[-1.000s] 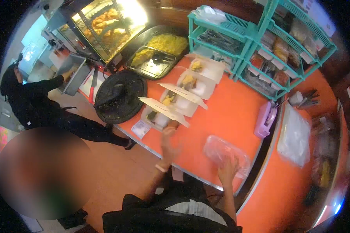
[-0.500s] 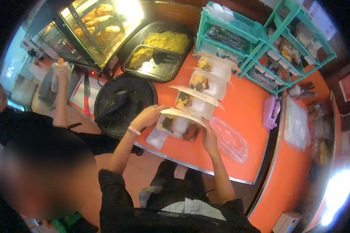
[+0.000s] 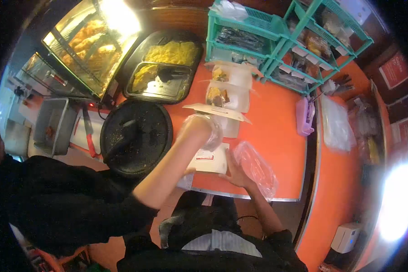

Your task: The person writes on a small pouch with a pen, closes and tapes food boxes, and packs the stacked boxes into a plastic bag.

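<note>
Lid [image 3: 209, 160] down against spread right fingers [image 3: 230, 164]

Orange counter [image 3: 276, 127], metal-edged; teal basket racks [image 3: 276, 38] at back; lit glass display case [image 3: 93, 43]; dark wood wall [image 3: 179, 16].

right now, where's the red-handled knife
In the head view, the red-handled knife lies on the left, on a flat white board, between a grey plastic tub and a large round black vessel.

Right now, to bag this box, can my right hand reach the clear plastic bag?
Likely yes: the bag lies beside your right hand, clear of the co-worker's arm, though that hand is against the closed box.
</note>
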The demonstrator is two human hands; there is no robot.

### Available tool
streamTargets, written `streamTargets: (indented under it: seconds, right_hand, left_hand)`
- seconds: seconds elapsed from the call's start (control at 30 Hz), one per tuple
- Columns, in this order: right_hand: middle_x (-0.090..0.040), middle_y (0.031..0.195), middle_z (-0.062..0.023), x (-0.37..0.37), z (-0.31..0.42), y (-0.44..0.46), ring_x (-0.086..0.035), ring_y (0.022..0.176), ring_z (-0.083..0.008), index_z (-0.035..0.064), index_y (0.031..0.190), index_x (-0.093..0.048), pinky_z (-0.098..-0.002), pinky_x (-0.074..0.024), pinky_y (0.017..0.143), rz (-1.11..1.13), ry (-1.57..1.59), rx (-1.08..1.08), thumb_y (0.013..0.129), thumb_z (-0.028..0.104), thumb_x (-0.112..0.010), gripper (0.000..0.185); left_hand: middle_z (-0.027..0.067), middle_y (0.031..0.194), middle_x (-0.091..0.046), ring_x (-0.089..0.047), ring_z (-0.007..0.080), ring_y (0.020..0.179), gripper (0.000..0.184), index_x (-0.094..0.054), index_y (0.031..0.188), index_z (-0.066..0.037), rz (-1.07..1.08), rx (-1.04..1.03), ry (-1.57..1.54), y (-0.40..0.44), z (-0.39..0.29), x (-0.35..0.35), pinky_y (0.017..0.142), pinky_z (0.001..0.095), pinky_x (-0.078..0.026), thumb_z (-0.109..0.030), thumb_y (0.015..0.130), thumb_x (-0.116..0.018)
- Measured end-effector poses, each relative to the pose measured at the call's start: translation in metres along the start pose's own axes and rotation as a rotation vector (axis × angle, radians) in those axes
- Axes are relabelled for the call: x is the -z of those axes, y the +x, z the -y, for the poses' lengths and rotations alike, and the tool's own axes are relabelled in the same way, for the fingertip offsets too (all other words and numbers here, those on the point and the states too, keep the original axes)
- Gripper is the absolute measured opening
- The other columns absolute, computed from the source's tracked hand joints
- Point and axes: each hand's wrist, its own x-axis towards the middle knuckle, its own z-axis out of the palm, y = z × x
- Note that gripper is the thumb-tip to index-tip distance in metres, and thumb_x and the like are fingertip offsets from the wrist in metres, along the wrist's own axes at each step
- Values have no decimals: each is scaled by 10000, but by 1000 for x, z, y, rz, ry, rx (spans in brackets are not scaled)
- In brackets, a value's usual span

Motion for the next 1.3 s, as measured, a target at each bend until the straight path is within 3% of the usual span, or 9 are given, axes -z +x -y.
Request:
streamTargets:
  seconds: [0.1, 0.2, 0.27, 0.47, 0.6, 0.7, 0.97, 1.2, 1.3]
  right_hand:
    - [-135, 1465, -243, 1, 6, 0, -112, 1368, -386, 20, 1436, 1, -604, -97, 1055, 81, -333, -103, 779, 568, -584, 1036]
    - [-94, 1472, -255, 13, 29, 5, -102, 1373, -384, -5, 1429, -81, -535, -99, 1093, 155, -582, -221, 773, 538, -593, 994]
    - [-167, 1447, -258, 20, 34, 11, -172, 1354, -388, 58, 1422, -225, -532, -143, 1088, 101, -784, 121, 736, 496, -636, 912]
    - [-222, 1431, -238, 28, 28, 36, -199, 1334, -412, 279, 1391, -338, -528, -205, 1076, 229, -612, 258, 698, 440, -680, 790]
    - [-226, 1413, -271, 23, 23, 33, -243, 1313, -430, 327, 1394, -312, -514, -222, 1076, 195, -739, 375, 683, 420, -702, 816]
    - [-239, 1428, -232, 15, 16, 25, -240, 1322, -414, 334, 1391, -314, -509, -235, 1076, 171, -720, 390, 723, 360, -685, 765]
    - [-370, 1381, -173, 11, 0, 29, -373, 1260, -363, 215, 1396, -323, -504, -325, 1015, -62, -865, 599, 834, 360, -553, 625]
    - [-310, 1420, -147, 18, 1, 30, -293, 1311, -342, 147, 1398, -314, -493, -308, 1029, 39, -776, 618, 768, 362, -637, 741]
    - [-332, 1421, -118, 20, 7, 28, -309, 1317, -304, 142, 1380, -344, -491, -274, 1061, 63, -696, 565, 762, 391, -639, 729]
  left_hand:
    - [161, 1169, -397, -414, 253, 1117, 476, -337, 1174, -79, 201, -233, 488, 75, -10, 9, 886, 381, -399, -261, 802, -571]
    - [150, 1058, -467, -476, 253, 1029, 372, -424, 1062, -77, 420, -413, 836, 149, -13, 0, 822, 382, -434, -238, 768, -586]
    - [142, 984, -514, -518, 253, 971, 304, -482, 988, -77, 526, -467, 946, 181, -12, -9, 780, 384, -457, -223, 746, -596]
    - [119, 762, -654, -641, 254, 796, 137, -657, 765, -74, 652, -543, 1034, 203, -14, -16, 651, 387, -527, -177, 679, -626]
    - [141, 878, -588, -594, 285, 874, 235, -592, 880, -124, 615, -547, 1055, 199, -12, -13, 722, 400, -492, -201, 667, -655]
    - [158, 966, -539, -559, 309, 933, 341, -543, 967, -162, 558, -520, 1037, 190, -7, -11, 776, 410, -466, -219, 658, -676]
    - [202, 1199, -407, -464, 373, 1089, 649, -413, 1198, -262, 226, -372, 855, 120, 5, 21, 918, 435, -396, -266, 633, -733]
    - [241, 1403, -291, -381, 428, 1226, 925, -300, 1400, -349, 80, -195, 670, -1, 0, 11, 1042, 457, -335, -308, 612, -783]
    - [252, 1404, -277, -324, 480, 1246, 887, -282, 1395, -386, 84, -126, 546, -9, -2, 5, 1049, 481, -314, -290, 651, -754]
